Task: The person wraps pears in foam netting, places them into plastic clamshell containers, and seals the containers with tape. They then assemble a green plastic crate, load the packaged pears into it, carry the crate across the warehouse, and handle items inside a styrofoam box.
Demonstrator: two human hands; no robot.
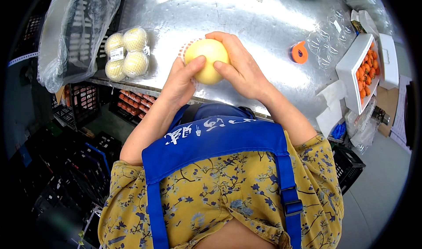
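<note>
Both hands hold one large pale-yellow round fruit (207, 61) just above the near edge of the shiny metal table (255, 16). My left hand (179, 81) cups it from the left, thumb across its front. Over the top and right side wrap the fingers of my right hand (242, 70). A white foam net sleeve with a pink rim (186, 48) shows behind the fruit's upper left, partly around it.
A wrapped pack of several netted yellow fruits (126, 53) lies at the table's left. On the right are an orange tape dispenser (299, 52), clear plastic trays (327, 42) and a white box of small orange fruits (367, 71). Black crates (79, 104) stand under and left of the table.
</note>
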